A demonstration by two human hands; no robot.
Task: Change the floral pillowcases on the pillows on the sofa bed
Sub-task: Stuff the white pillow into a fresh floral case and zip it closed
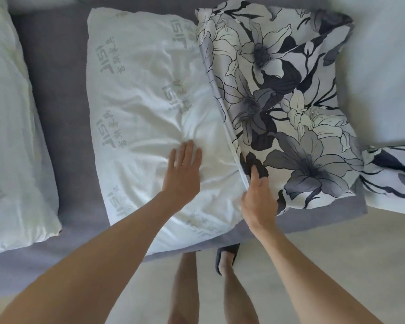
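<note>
1. White pillow [150,108], printed with pale grey lettering, lying on the grey sofa bed [63,113]; right-hand portion covered by the floral pillowcase [278,101], left-hand portion bare.
2. Floral pillowcase: cream ground with grey and dark navy lily pattern, open hem running diagonally across the pillow from upper centre to lower right, plain blue-grey lining showing along that hem.
3. Left hand [182,174]: palm down on the bare white pillow near its lower middle, fingers straight and slightly spread, pressing into the fabric; creases radiating from the contact point. Grip: flat and open, nothing held.
4. Right hand [258,197]: at the lower end of the pillowcase hem, thumb lying on the floral side, fingers tucked out of sight under the edge. Grip: closed around the hem of the floral pillowcase.
5. Second white pillow [12,136], uncovered, at the left edge of the sofa bed, well apart from the first.
6. Further floral fabric [393,169] at the right edge, just beside the pillowcase, partly cut off by the frame.
7. Pale blue bedding [384,66] at upper right, behind the floral pillowcase.
8. Light floor [325,253] below the sofa bed edge; bare legs and one dark slipper [227,256] visible between the forearms.
</note>
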